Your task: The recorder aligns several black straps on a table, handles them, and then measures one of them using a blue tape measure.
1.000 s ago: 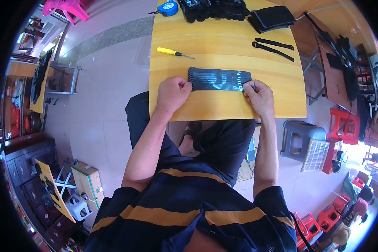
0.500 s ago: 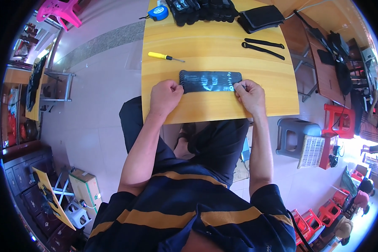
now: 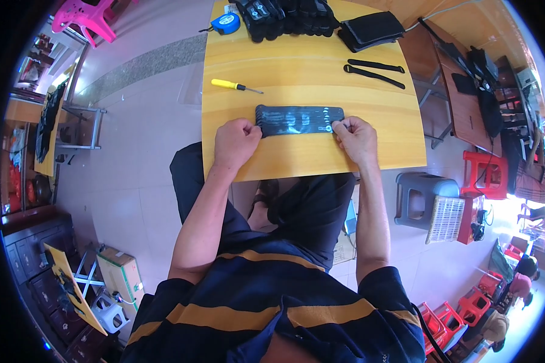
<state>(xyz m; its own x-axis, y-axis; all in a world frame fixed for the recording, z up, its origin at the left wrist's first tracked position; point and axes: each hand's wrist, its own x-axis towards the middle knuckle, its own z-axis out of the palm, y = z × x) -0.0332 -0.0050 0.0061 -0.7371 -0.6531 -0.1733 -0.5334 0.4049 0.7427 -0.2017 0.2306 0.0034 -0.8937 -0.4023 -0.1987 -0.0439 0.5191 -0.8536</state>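
Observation:
A flat, dark, shiny packet (image 3: 297, 121), seemingly in clear film, stretches between my hands near the table's front edge. One row of small pale marks runs down its right part. My left hand (image 3: 237, 143) is closed on the packet's left end. At its lower right corner, my right hand (image 3: 356, 139) pinches the packet between thumb and fingers. Beyond the packet lies a yellow-handled screwdriver (image 3: 229, 85), on the left. Farther right, two black straps (image 3: 375, 71) with looped ends rest side by side.
Along the table's (image 3: 284, 66) far edge sit a blue tape measure (image 3: 227, 23), black gloves (image 3: 287, 18) and a black pouch (image 3: 371, 31). A grey stool (image 3: 425, 196) stands right of the table, with a red stool (image 3: 485, 174) beyond it. My legs are under the near edge.
The whole view has shifted slightly, so the table items appear a little lower and to the left. Reflections on the packet differ; both hands keep their hold on it.

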